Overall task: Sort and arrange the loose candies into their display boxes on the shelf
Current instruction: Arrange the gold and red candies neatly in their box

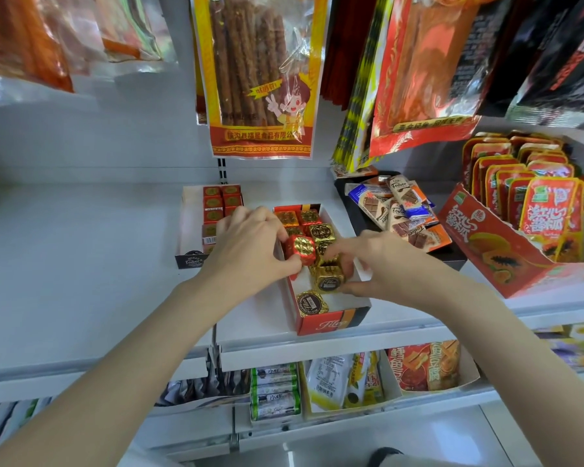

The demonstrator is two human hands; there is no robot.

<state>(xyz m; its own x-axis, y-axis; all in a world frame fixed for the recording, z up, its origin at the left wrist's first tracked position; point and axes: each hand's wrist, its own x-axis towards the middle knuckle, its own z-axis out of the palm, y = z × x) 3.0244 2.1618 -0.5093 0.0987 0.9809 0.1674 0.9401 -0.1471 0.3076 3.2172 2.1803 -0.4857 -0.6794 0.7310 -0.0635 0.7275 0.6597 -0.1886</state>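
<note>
Item: red foil-wrapped chocolate cube [300,249], pinched in left hand [250,246] at left wall of red display box [331,323], shelf front edge. Right hand [381,264] pinches gold foil cube [327,279]. Likely light, rigid, foil slippery and dentable; hold opposite flat sides.

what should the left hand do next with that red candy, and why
Probably set the red foil-wrapped cube candy down into the red cardboard display box: the left hand pinches it just above the box's left wall, while the right hand steadies a gold foil-wrapped candy beside it.
</note>
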